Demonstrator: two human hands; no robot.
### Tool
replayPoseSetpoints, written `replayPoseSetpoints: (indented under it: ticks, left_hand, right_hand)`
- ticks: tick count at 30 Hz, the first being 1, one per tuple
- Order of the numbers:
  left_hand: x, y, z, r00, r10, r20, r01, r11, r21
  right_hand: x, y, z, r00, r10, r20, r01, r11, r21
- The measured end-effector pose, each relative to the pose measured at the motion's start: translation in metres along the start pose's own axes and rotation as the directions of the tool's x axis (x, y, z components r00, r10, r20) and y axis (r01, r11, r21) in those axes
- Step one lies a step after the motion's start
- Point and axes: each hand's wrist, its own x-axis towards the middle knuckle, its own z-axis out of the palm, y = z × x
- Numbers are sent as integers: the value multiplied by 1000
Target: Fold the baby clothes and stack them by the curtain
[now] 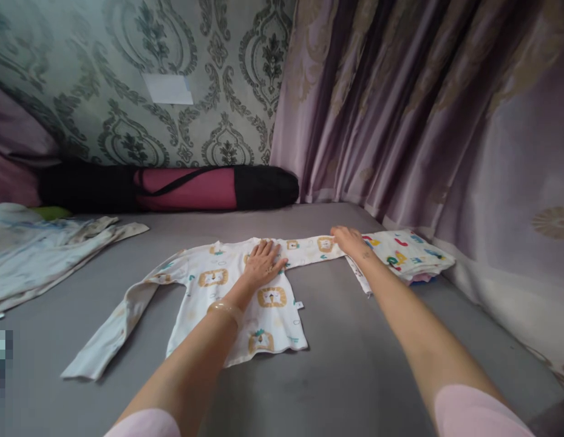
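Note:
A white long-sleeved child's shirt (200, 303) printed with lion faces lies spread on the grey surface. My left hand (263, 264) rests flat on its upper chest near the right shoulder, fingers stretched out. At the right sleeve, my right hand (349, 241) is closed around the cloth; its fingertips are partly hidden behind the hand. The cuff end hangs down below that hand. The other sleeve (122, 315) angles down to the lower left, slightly twisted. Just beyond my right hand sits a stack of folded clothes (413, 255), the top one white with colourful prints.
Loose light-coloured clothes (45, 255) lie at the left. A long black and pink bag (186, 188) runs along the patterned wall at the back. Purple curtains (345, 109) hang along the right side, down to the edge of the grey surface (345, 376).

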Motion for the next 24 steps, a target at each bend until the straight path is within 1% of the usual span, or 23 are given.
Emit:
replayPoseSetpoints:
  ticks: [3, 5, 7, 8, 9, 11, 12, 13, 14, 15, 16, 18, 22, 24]
  left_hand:
    - [0, -1, 1, 1000, 4, 1, -4, 1000, -1]
    - [0, -1, 1, 1000, 1, 7, -1, 1000, -7]
    - [0, 0, 0, 1000, -6, 17, 6, 1000, -8]
    - [1, 0, 0, 1000, -10, 21, 10, 1000, -7]
    - [1, 1, 0, 1000, -15, 23, 15, 1000, -7]
    - [1, 1, 0, 1000, -22, 23, 22, 1000, -9]
    - [1, 1, 0, 999, -28, 23, 28, 1000, -10]
    - [1, 1, 1, 999, -34, 25, 35, 999, -7]
    - [1, 2, 1, 999, -39, 28, 39, 999, -2]
    - [1, 2, 2, 999, -44, 32, 44, 999, 6]
    - [1, 2, 2, 998, -47, 37, 47, 999, 14]
    - [1, 2, 3, 998, -47, 42, 46, 999, 21]
    - [2, 2, 4, 998, -43, 52, 42, 999, 11]
    - [2, 1, 3, 997, -39, 72, 38, 999, 13]
  right_hand:
    - [-6, -9, 14, 999, -5, -49, 1, 998, -64]
    - [-9, -17, 21, 995, 39, -96, -48, 993, -103]
    - [-10, -30, 26, 987, 56, -151, -76, 989, -130]
    - [-10, -40, 29, 985, 31, -169, -53, 991, -126]
    - [-10, -51, 32, 984, -27, -177, 8, 994, -106]
    - [-11, -79, 40, 964, -208, -166, 211, 978, 0]
    - [-12, -92, 45, 941, -299, -159, 313, 947, 70]
    - [-13, -104, 50, 930, -337, -145, 356, 925, 134]
    - [-14, -113, 55, 935, -332, -127, 352, 917, 189]
    - [-15, -119, 59, 948, -301, -102, 317, 921, 225]
    - [-16, -121, 63, 966, -249, -76, 260, 935, 241]
    - [-17, -113, 68, 989, -147, -25, 149, 962, 228]
    - [-18, -72, 70, 998, 3, 69, -13, 989, 147]
    - [-18, -52, 70, 993, 84, 82, -92, 991, 100]
